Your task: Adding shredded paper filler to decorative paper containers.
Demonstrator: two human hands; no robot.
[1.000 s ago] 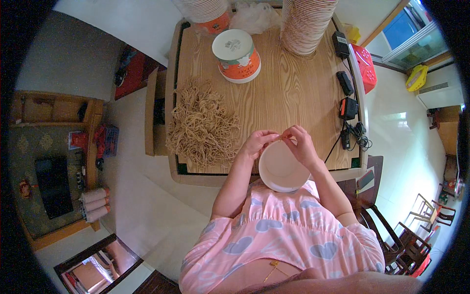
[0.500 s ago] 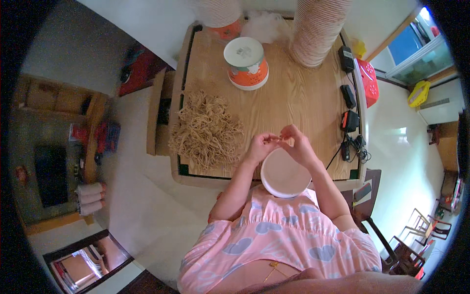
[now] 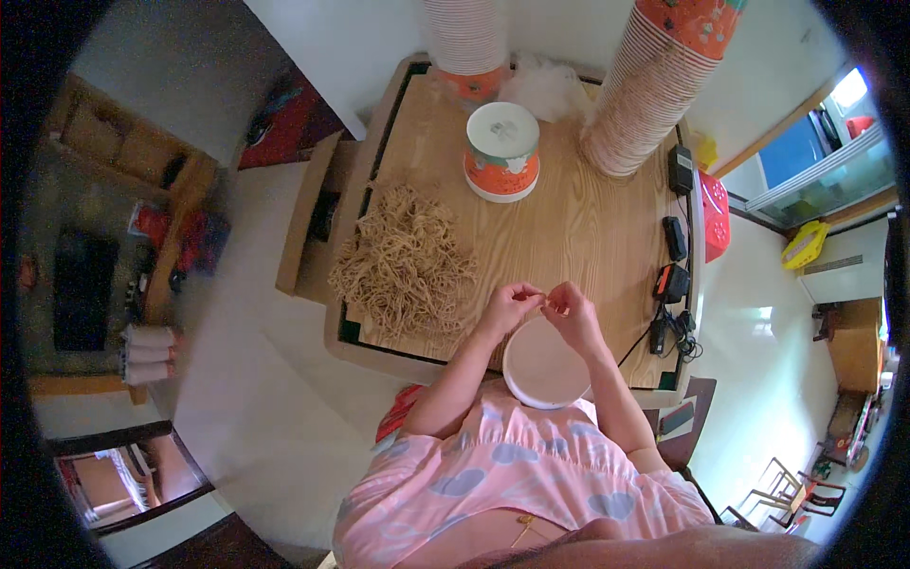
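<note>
Both hands meet above the far rim of a white round tub [image 3: 545, 368], which rests against my lap at the table's near edge with its mouth facing up. My left hand [image 3: 512, 309] is closed in a pinch, thumb against forefinger. Right beside it my right hand [image 3: 574, 321] pinches too, fingertips nearly touching the left ones. Whatever lies between the fingertips is too small to make out. To the left of my hands spreads a tangled heap of tan cords [image 3: 408, 261]. Beyond them an orange-and-white paper tub [image 3: 502, 152] stands upside down.
Tall stacks of nested paper tubs rise at the back right [image 3: 654, 90] and back left [image 3: 466, 47], with a crumpled clear plastic bag [image 3: 545, 87] between. Black adapters and cables [image 3: 671, 284] line the table's right edge. A red plastic stool [image 3: 714, 218] stands beyond it.
The view has shifted, so the table and its contents sit lower in the picture. My right hand's fingers have curled in more, and both hands stay together over the tub's rim.
</note>
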